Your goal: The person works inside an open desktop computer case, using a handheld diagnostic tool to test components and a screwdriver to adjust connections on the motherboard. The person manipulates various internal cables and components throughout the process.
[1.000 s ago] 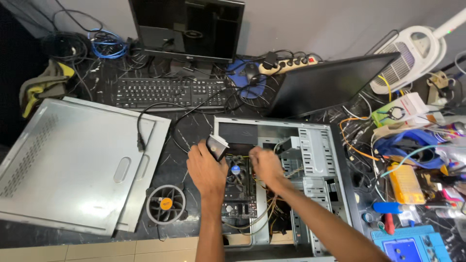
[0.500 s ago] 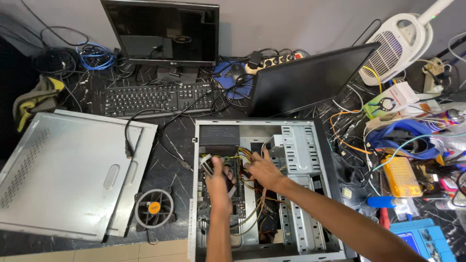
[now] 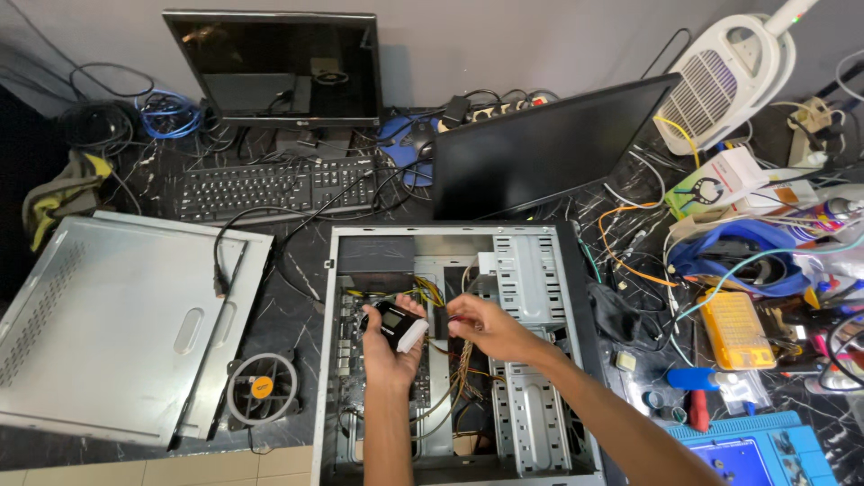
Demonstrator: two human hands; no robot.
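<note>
An open computer case (image 3: 538, 270) lies flat on the dark table, its motherboard and wire bundles exposed. Over its middle, my left hand (image 3: 389, 346) holds a small black part with a white connector (image 3: 399, 327). My right hand (image 3: 484, 326) is beside it, fingers pinched on the wires and plug (image 3: 443, 320) that run to that part. Yellow and black cables (image 3: 423, 292) trail from the case's inside up to my hands.
The removed grey side panel (image 3: 108, 315) lies at left, a loose fan (image 3: 261, 387) by it. A keyboard (image 3: 274, 187) and two monitors (image 3: 279, 67) (image 3: 540, 153) stand behind. Tools, boxes, a yellow case (image 3: 736, 331) and tangled wires crowd the right.
The view has shifted so the case sits lower and more central. My hands have lifted from inside the case, the left now holding the small black part up with the right at its wires.
</note>
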